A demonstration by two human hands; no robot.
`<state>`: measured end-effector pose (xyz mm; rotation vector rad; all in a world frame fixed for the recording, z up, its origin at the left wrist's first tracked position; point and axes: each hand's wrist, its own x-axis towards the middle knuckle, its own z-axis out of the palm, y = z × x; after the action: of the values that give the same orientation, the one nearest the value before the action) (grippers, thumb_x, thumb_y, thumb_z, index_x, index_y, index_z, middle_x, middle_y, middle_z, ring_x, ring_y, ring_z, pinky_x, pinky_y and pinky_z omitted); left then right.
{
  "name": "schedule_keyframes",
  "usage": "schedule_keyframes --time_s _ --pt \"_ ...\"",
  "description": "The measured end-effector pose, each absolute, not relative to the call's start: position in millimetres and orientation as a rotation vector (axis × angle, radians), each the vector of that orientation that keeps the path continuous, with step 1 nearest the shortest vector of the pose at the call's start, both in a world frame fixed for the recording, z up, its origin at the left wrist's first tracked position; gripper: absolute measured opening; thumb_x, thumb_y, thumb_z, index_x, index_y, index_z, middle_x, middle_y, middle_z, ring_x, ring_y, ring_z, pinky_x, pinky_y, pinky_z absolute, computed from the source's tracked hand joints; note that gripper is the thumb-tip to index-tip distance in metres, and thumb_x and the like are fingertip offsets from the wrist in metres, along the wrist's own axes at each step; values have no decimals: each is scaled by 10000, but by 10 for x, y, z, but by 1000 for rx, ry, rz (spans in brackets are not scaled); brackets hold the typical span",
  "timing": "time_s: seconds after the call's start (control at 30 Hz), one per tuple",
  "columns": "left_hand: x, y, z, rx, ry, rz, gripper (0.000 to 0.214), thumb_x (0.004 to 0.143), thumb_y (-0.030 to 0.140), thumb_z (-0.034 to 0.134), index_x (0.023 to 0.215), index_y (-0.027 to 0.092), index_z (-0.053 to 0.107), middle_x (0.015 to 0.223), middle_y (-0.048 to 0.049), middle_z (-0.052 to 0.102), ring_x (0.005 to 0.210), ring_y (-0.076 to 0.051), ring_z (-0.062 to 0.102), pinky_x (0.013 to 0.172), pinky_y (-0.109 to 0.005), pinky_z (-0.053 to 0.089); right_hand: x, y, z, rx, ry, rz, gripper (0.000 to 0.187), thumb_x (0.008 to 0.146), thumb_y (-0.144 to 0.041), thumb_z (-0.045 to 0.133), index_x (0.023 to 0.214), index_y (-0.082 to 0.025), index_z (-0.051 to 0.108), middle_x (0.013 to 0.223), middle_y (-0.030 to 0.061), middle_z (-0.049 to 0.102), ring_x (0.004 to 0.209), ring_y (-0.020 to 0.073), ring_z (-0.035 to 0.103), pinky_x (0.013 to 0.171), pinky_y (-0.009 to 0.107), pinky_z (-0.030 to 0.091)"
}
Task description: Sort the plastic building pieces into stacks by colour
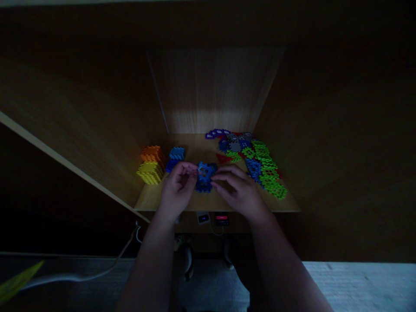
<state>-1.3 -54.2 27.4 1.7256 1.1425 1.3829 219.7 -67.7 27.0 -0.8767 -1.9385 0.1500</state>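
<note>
Between my two hands is a blue interlocking plastic tile (204, 170) with window-like holes. My left hand (179, 184) pinches its left edge with thumb and fingers. On the opposite edge, the fingertips of my right hand (237, 186) close on the same tile. Directly beneath it lie darker blue tiles (203, 187), partly hidden by the one I hold. Just beyond my left hand are a stack of light blue tiles (177, 152) and some dark blue tiles (171, 165), the latter partly covered by the hand.
Orange tiles (152, 153) and yellow tiles (150, 172) are stacked at the shelf's left. A mixed heap includes green tiles (269, 171), grey tiles (235, 145) and a red piece (223, 158). Wooden side walls enclose the shelf (227, 203). Two small devices (203, 218) sit below its front edge.
</note>
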Motion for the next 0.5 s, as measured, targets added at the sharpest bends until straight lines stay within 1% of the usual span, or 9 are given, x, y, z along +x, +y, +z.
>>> schedule_keyframes --time_s 0.1,0.2,0.27,0.4,0.5 --pt "-81 -514 258 1803 1224 1375 206 1089 413 544 1140 249 658 1021 -30 725 905 -186 682 827 -299 547 2208 -680 285 -905 -1905 186 123 1030 -281 715 1137 -306 770 1192 67 764 1131 237 757 982 429 650" --pt "-110 -513 255 1860 1201 1304 203 1097 393 533 1162 249 660 1039 -32 723 918 -185 682 823 -299 540 2213 -662 290 -857 -1957 247 218 989 -292 786 1204 -314 753 1355 69 750 1256 251 733 1075 465 625" --pt "-103 -523 259 1879 1156 1245 202 1097 385 539 1195 244 647 1074 -44 725 948 -187 691 843 -305 550 2208 -648 290 -809 -2006 288 250 977 -282 806 1217 -316 746 1433 65 732 1309 249 716 1115 473 606" --pt "-71 -537 265 1927 1110 1177 213 1093 382 543 1232 238 614 1135 -67 732 1029 -198 708 906 -322 565 2200 -636 283 -812 -2032 320 185 973 -287 809 1149 -321 762 1382 45 770 1251 244 750 1089 469 616" --pt "-79 -540 273 1943 1119 1184 236 1081 390 563 1263 242 594 1172 -73 728 1066 -204 709 928 -328 569 2212 -630 272 -846 -2008 323 163 957 -319 828 1101 -306 754 1344 50 778 1220 245 759 1068 456 617"
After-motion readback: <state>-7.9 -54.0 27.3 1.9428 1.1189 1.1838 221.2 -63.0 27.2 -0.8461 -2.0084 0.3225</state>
